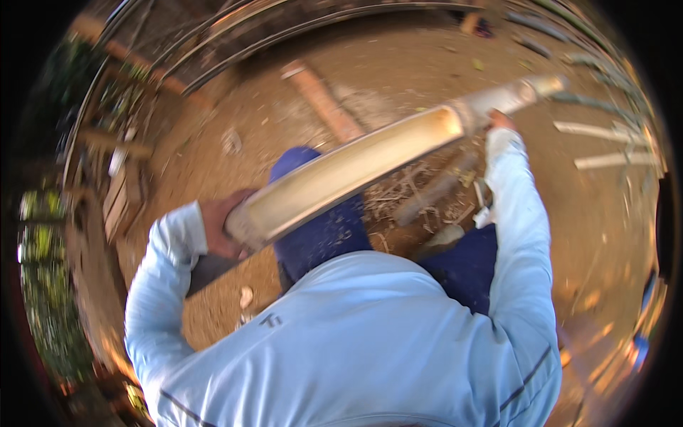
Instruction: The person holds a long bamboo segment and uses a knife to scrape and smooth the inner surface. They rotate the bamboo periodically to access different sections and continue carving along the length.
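Observation:
A long piece of split bamboo lies slantwise across my lap, from lower left to upper right, its pale hollow side facing up. A node crosses it near the right end. My left hand is closed round its lower left end. Further up, my right hand grips it from beneath near the upper right end, most of the fingers hidden behind it. The bamboo is slightly blurred and passes over my knee in dark blue trousers.
A reddish wooden plank lies on the dirt ahead. Shavings and a short round log are on the ground by my legs. Several bamboo strips lie at the right. A wooden block stands at the left, and a long rail structure spans the back.

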Available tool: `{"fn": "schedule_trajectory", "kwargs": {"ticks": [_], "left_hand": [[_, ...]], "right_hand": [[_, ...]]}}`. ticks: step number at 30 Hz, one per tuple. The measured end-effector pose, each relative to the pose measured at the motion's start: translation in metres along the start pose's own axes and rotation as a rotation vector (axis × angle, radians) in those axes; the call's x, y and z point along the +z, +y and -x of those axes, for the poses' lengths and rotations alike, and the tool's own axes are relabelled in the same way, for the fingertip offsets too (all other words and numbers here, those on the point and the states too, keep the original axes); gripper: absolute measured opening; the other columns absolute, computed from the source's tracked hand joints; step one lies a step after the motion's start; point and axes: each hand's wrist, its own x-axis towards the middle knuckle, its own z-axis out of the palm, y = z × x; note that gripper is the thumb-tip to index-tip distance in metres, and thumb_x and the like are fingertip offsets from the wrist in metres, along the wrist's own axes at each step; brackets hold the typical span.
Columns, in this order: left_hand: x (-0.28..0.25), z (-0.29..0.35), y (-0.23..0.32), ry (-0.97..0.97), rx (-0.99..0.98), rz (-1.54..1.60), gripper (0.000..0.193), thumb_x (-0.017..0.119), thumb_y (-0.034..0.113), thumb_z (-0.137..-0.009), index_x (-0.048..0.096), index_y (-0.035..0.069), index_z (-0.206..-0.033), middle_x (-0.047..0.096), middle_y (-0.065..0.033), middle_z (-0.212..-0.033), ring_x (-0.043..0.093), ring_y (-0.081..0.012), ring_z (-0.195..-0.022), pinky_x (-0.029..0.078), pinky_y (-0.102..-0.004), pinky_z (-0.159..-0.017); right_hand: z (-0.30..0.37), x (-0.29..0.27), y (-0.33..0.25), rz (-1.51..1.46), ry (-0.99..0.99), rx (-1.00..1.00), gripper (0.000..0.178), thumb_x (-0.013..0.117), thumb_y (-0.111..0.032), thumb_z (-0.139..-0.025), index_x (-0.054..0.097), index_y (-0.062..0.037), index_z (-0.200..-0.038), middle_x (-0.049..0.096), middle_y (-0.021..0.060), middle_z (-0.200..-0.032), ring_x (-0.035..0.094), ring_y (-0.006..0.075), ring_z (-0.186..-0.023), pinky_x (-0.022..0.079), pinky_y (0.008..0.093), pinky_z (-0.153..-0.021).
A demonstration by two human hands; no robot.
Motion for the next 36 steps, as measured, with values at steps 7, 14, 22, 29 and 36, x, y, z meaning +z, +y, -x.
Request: {"fn": "schedule_trajectory", "kwargs": {"ticks": [7, 14, 22, 29, 36], "left_hand": [[-0.016, 0.033, 0.004, 0.089, -0.234, -0.157, 0.111, 0.089, 0.028, -0.057, 0.03, 0.005, -0.149, 0.061, -0.024, -0.123, 0.061, -0.0333, -0.114, 0.045, -0.0369, -0.1], [-0.023, 0.119, 0.0, 0.379, -0.371, -0.214, 0.117, 0.092, 0.043, -0.059, 0.028, 0.011, -0.152, 0.062, -0.0201, -0.124, 0.059, -0.0327, -0.119, 0.044, -0.043, -0.104], [0.054, 0.189, -0.059, 0.731, -0.249, 0.605, 0.105, 0.076, 0.058, -0.076, 0.032, -0.006, -0.147, 0.05, -0.0173, -0.14, 0.045, -0.0274, -0.131, 0.033, -0.0398, -0.111], [0.083, 0.18, -0.072, 0.891, -0.09, 0.786, 0.102, 0.088, 0.037, -0.068, 0.036, -0.006, -0.144, 0.051, -0.0155, -0.139, 0.049, -0.0252, -0.128, 0.036, -0.039, -0.11], [0.106, 0.179, -0.075, 0.857, 0.075, 0.645, 0.099, 0.088, 0.01, -0.062, 0.037, 0.002, -0.147, 0.048, -0.0101, -0.143, 0.044, -0.0225, -0.133, 0.033, -0.0411, -0.114]], "right_hand": [[-0.037, 0.013, 0.034, -0.268, 0.005, 0.199, 0.018, 0.061, -0.025, -0.085, 0.058, -0.0101, -0.076, 0.049, 0.0016, -0.056, 0.043, 0.0153, -0.042, 0.032, 0.0319, -0.038], [-0.044, 0.045, 0.073, -0.567, -0.023, 0.247, 0.04, 0.055, -0.02, -0.082, 0.061, 0.0006, -0.115, 0.067, 0.0155, -0.111, 0.066, 0.0313, -0.101, 0.055, 0.0431, -0.086], [-0.059, 0.041, 0.104, -0.715, -0.101, 0.213, 0.044, 0.051, -0.027, -0.089, 0.06, 0.0006, -0.123, 0.062, 0.0186, -0.125, 0.062, 0.0337, -0.112, 0.051, 0.0462, -0.097], [-0.043, 0.052, 0.106, -0.666, -0.135, 0.228, 0.034, 0.051, -0.028, -0.093, 0.062, -0.0046, -0.115, 0.066, 0.0132, -0.108, 0.065, 0.0272, -0.092, 0.056, 0.0393, -0.079], [0.002, 0.055, 0.095, -0.609, -0.162, 0.278, 0.031, 0.052, -0.027, -0.093, 0.061, -0.005, -0.113, 0.064, 0.0122, -0.105, 0.063, 0.0258, -0.089, 0.054, 0.0381, -0.076]]}}
